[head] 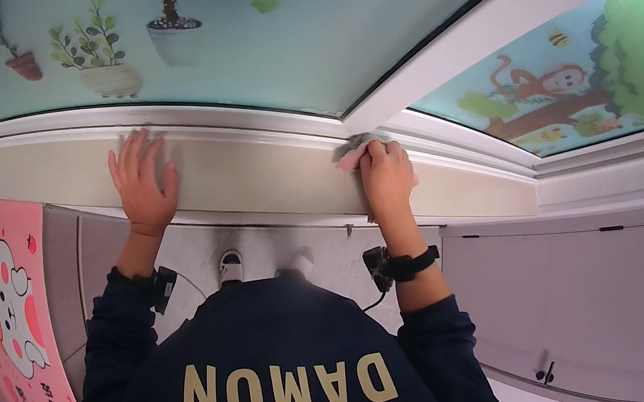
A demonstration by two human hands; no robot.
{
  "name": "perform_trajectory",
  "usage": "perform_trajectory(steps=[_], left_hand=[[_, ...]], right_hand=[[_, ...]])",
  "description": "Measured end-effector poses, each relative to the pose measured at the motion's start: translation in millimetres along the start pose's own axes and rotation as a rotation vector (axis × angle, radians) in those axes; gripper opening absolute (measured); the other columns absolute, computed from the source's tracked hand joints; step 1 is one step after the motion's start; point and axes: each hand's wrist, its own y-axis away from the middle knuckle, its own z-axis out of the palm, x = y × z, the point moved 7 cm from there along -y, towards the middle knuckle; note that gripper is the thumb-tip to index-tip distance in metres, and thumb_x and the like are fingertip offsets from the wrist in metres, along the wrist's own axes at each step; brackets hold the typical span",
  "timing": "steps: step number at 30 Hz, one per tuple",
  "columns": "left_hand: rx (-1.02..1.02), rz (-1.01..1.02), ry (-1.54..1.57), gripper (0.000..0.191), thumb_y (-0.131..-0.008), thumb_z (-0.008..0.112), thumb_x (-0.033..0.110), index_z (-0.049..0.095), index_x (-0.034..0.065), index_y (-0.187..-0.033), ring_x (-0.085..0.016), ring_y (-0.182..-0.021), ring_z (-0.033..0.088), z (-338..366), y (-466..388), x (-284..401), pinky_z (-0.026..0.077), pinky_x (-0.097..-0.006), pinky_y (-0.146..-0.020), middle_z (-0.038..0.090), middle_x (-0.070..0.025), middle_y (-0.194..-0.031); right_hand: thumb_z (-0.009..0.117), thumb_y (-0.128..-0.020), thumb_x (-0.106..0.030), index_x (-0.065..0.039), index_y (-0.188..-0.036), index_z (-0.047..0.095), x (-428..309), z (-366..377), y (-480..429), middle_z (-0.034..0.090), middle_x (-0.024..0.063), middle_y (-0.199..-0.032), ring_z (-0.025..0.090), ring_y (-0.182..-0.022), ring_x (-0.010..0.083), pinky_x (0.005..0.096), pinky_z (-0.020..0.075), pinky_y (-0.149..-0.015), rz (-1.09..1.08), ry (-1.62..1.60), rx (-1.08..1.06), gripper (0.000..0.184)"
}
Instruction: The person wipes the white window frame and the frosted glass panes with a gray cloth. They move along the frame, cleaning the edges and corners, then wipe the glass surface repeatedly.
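My right hand (387,180) is closed on a crumpled pink and grey cloth (354,156), pressed against the lower track of a white window frame (284,122) near its upright bar. Flat on the beige window sill (257,167), to the left, rests my left hand (144,182), its fingers apart and pointing at the frame, with nothing in it. Above both hands stands a frosted window pane (296,54) with printed potted plants. Part of the cloth is hidden under my right fingers.
Right of the upright bar is a smaller pane (462,103) with a monkey and tree picture. Pale cabinet doors (536,303) lie below the sill on the right. A pink cartoon panel (15,289) is at lower left. Black devices are strapped to both wrists.
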Motion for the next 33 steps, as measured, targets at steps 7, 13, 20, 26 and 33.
perform_trajectory(steps=[7, 13, 20, 26, 33], left_hand=[[0.011, -0.003, 0.006, 0.039, -0.084, 0.059, 0.02, 0.06, 0.0085, -0.121, -0.034, -0.132, 0.042, -1.1, 0.8, -1.4, 0.018, -0.0581, -0.114, 0.05, -0.01, -0.139], [-0.021, -0.016, -0.001, 0.039, -0.084, 0.06, 0.02, 0.06, 0.0085, -0.121, -0.034, -0.132, 0.042, 0.4, -0.1, -0.6, 0.018, -0.058, -0.114, 0.05, -0.0093, -0.139], [-0.016, -0.037, 0.024, 0.038, -0.084, 0.06, 0.02, 0.06, 0.0087, -0.121, -0.034, -0.132, 0.041, -2.2, 0.9, -4.1, 0.018, -0.0579, -0.114, 0.05, -0.0092, -0.139], [0.008, -0.028, 0.029, 0.037, -0.084, 0.061, 0.021, 0.06, 0.0083, -0.119, -0.033, -0.132, 0.042, -3.5, 1.6, -2.4, 0.018, -0.0575, -0.114, 0.05, -0.0096, -0.139], [0.008, -0.015, 0.029, 0.038, -0.084, 0.061, 0.021, 0.06, 0.0071, -0.119, -0.033, -0.131, 0.043, -3.1, -1.9, -1.2, 0.018, -0.0567, -0.114, 0.051, -0.0106, -0.138]], right_hand=[[0.065, -0.079, -0.011, -0.007, -0.082, 0.065, -6.2, -17.5, 4.5, 0.058, 0.0116, -0.079, 0.06, -0.077, 0.0329, 0.044, 0.0498, -0.066, -0.071, -0.188, 0.029, 0.005], [0.067, -0.077, -0.014, -0.007, -0.082, 0.065, -20.0, -2.7, 0.6, 0.06, 0.0113, -0.081, 0.061, -0.078, 0.0318, 0.0433, 0.0504, -0.068, -0.076, -0.129, 0.049, 0.008], [0.065, -0.077, -0.015, -0.009, -0.081, 0.065, -33.1, -12.6, -5.9, 0.059, 0.0107, -0.078, 0.061, -0.077, 0.0315, 0.043, 0.0498, -0.065, -0.088, 0.063, -0.008, 0.008], [0.068, -0.075, -0.013, -0.008, -0.081, 0.065, -40.7, -34.7, -8.7, 0.057, 0.0099, -0.076, 0.06, -0.076, 0.0319, 0.0435, 0.0495, -0.064, -0.142, -0.088, 0.07, 0.008], [0.067, -0.07, -0.015, -0.009, -0.071, 0.059, -45.8, -18.2, -7.9, 0.054, 0.0095, -0.073, 0.057, -0.071, 0.0296, 0.0424, 0.0447, -0.06, -0.262, -0.054, 0.161, 0.01]])
